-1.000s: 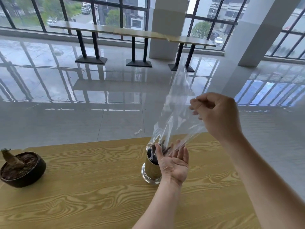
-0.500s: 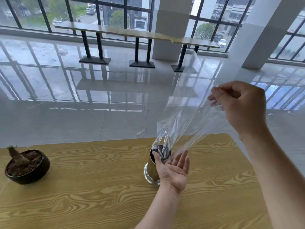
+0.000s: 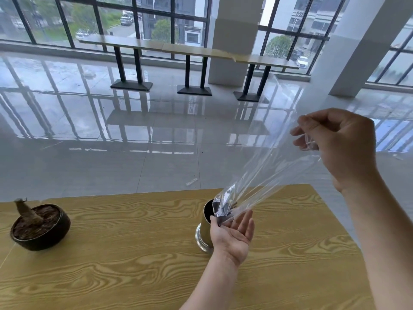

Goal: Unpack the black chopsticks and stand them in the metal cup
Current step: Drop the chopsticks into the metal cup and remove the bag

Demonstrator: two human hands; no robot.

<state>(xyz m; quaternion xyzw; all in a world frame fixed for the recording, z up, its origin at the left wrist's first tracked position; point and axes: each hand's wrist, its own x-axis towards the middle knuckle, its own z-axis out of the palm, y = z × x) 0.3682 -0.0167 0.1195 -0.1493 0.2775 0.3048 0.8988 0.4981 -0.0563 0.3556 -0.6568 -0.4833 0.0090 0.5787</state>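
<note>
Right hand (image 3: pixel 342 142): raised at roughly 2 o'clock from the cup, fingers curled, pinching the top end of the clear wrapper (image 3: pixel 268 171).
Reason for hold: judged to keep the wrapper's closed end high, so the contents slid out through the low end.
Wrapper attitude: stretched taut on a slant, with its crumpled lower end at the cup's rim.
Left hand (image 3: pixel 234 233): palm up with fingers straight and spread, against the cup's 3 o'clock side and gripping nothing. The thumb lay close to the wrapper's lower end, but contact could not be confirmed.
Reason for placing: judged to guard the mouth and steer anything that missed the opening.
Black chopsticks (image 3: pixel 221 218): only dark ends showed through the crumpled lower end of the wrapper, at the cup's rim. How far they sat inside the cup could not be told.
Metal cup (image 3: pixel 204 231): upright on the counter (image 3: pixel 134 253), interior dark, contents not readable.
Plant pot (image 3: pixel 40 227): on the counter at 9 o'clock, well apart from the cup.
Progress: judged near completion, with the wrapper not yet clear of the cup.
Risk: the taut film could tip the cup.
</note>
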